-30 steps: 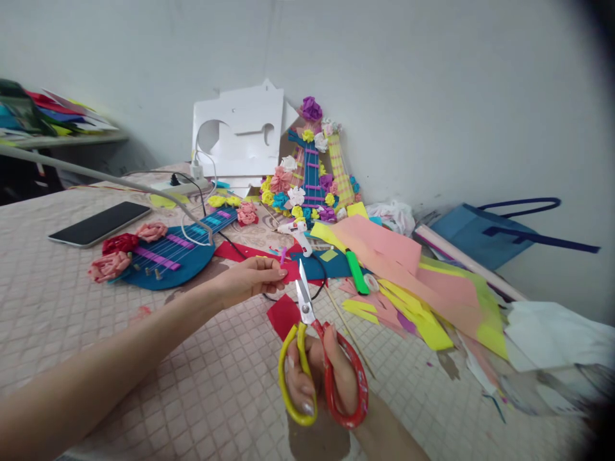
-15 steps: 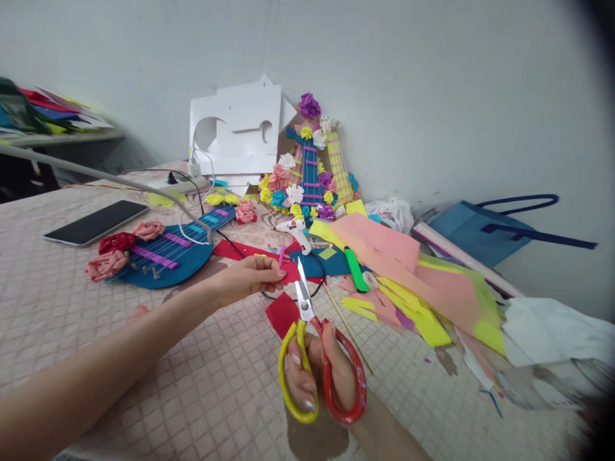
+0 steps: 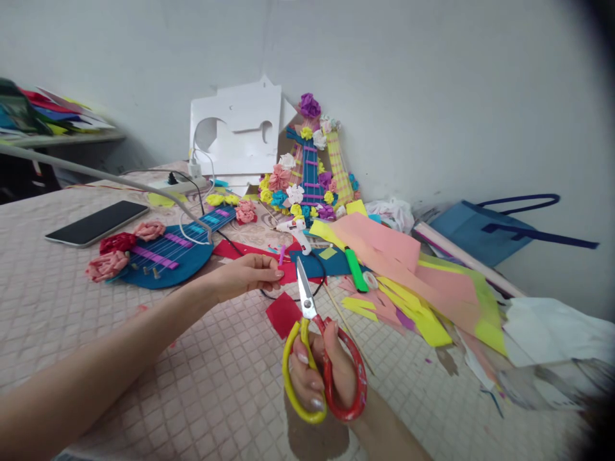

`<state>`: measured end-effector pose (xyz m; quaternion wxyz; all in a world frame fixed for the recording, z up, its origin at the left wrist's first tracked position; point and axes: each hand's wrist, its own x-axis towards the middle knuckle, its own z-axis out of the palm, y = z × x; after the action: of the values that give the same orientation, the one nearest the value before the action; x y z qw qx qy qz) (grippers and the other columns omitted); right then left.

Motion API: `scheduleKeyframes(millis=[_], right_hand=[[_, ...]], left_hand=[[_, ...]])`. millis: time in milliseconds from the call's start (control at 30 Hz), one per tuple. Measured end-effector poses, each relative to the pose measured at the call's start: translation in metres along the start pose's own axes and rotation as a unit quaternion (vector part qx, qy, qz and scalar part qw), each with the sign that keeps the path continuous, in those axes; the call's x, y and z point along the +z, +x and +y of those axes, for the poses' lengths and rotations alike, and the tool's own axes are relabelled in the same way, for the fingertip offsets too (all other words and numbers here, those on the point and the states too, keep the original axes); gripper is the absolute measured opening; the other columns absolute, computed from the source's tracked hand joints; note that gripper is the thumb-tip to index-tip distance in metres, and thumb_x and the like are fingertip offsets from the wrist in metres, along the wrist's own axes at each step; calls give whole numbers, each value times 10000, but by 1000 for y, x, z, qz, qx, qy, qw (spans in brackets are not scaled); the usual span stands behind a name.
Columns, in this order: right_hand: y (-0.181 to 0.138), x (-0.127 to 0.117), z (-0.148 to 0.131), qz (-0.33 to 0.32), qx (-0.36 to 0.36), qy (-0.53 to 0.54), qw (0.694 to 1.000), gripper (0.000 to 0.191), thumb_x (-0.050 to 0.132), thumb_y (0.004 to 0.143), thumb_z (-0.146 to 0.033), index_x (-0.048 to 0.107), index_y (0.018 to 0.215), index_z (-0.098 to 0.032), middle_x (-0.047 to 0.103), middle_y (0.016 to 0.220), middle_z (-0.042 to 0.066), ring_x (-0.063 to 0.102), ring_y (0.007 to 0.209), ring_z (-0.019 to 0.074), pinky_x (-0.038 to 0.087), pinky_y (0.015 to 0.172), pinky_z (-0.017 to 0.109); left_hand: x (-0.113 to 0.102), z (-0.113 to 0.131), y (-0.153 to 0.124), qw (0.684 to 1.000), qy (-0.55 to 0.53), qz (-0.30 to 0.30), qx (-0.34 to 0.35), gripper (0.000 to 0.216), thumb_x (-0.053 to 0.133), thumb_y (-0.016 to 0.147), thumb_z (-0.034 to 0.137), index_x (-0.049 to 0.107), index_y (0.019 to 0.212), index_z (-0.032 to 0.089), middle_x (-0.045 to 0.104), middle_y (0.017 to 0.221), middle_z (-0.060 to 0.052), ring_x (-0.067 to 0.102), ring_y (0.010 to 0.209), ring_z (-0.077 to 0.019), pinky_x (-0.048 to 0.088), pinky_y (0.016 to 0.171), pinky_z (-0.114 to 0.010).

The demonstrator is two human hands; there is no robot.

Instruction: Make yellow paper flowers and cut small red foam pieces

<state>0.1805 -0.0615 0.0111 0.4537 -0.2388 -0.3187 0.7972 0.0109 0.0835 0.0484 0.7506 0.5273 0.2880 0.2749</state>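
My right hand (image 3: 321,371) grips a pair of scissors (image 3: 314,346) with one yellow and one red handle, blades pointing up and away from me. My left hand (image 3: 247,275) reaches in from the left and pinches a small purple strip (image 3: 281,256) just left of the blade tips. A red paper scrap (image 3: 282,314) lies on the checked table cover (image 3: 96,333) right under the blades. A blue paper guitar (image 3: 170,246) with paper roses lies beyond my left arm.
A white glue gun (image 3: 294,230), a green marker (image 3: 355,269) and several sheets of pink and yellow paper (image 3: 423,288) lie ahead and right. A phone (image 3: 96,223) rests at left. Flower-covered craft guitars (image 3: 312,169) and white card lean on the wall; a blue bag (image 3: 485,234) sits at right.
The scissors and my right hand have shifted slightly up and toward the strip. My left hand holds nearly the same spot.
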Motion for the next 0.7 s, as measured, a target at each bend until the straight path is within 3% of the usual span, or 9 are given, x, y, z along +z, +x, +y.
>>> scheduleKeyframes(millis=[100, 233, 367, 467, 600, 700], right_hand=[[0, -5, -10, 4, -36, -14, 999, 598, 399, 760, -763, 488, 686, -177, 366, 398, -93, 284, 275, 46, 230, 292, 153], [-2, -15, -28, 44, -68, -45, 996, 581, 417, 772, -742, 497, 693, -172, 390, 418, -82, 299, 297, 45, 238, 316, 151], [-3, -20, -41, 79, -87, -65, 991, 569, 439, 766, -737, 487, 680, -176, 383, 423, -81, 319, 307, 53, 258, 332, 161], [-3, -20, -44, 86, -87, -68, 990, 560, 458, 763, -729, 487, 672, -176, 371, 417, -82, 316, 308, 57, 262, 333, 163], [-3, -21, -44, 88, -76, -57, 992, 574, 459, 748, -743, 502, 674, -175, 368, 416, -78, 341, 329, 69, 280, 342, 166], [-3, -20, -46, 82, -82, -59, 992, 572, 464, 743, -745, 497, 669, -178, 365, 414, -77, 338, 327, 73, 270, 334, 169]], left_hand=[[-10, 5, 2, 995, 90, 36, 15, 274, 753, 648, 342, 563, 664, 145, 613, 610, 17, 534, 556, -79, 419, 589, -211], [-33, 7, 6, 953, 269, 123, 68, 215, 704, 675, 316, 566, 640, 155, 594, 554, 17, 518, 521, -99, 362, 512, -208], [-49, -1, 10, 917, 392, 68, 33, 176, 650, 686, 319, 598, 634, 160, 640, 563, -14, 576, 548, -140, 388, 523, -222], [-50, -6, 12, 881, 469, 60, 6, 134, 644, 648, 288, 604, 596, 172, 632, 532, 5, 563, 523, -135, 348, 499, -208], [-43, -5, 9, 862, 502, 79, -4, 117, 665, 609, 262, 599, 557, 182, 614, 508, 18, 524, 491, -128, 295, 493, -215], [-37, 1, 4, 831, 542, 124, -5, 87, 660, 639, 268, 624, 632, 190, 620, 537, 7, 533, 519, -144, 279, 512, -226]])
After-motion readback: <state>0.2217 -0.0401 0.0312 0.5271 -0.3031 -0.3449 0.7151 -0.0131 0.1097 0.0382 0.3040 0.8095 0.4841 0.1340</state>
